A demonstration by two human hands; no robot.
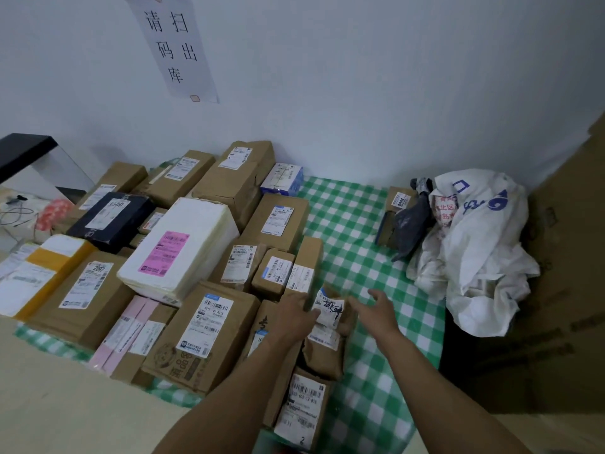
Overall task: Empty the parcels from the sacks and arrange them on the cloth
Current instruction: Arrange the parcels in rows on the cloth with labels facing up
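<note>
Here we go: the small paper-wrapped parcel (324, 352) lies on the checked cloth (357, 224), at the right edge of the cartons (209, 326). The right hand (376, 309) is spread open just beside it. The left hand (294, 317) is against its labelled end, but I can't tell whether it grips. The parcel looks light, soft and crumpled; best cupped by both sides, not by the loose label.

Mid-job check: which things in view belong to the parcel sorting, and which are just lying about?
Job: checked cloth, stacked parcels, small white-labelled parcel, white sack, grey bag and box beside it.
Lying about: wall notice, cables, black shelf, cardboard sheet on the right.
</note>
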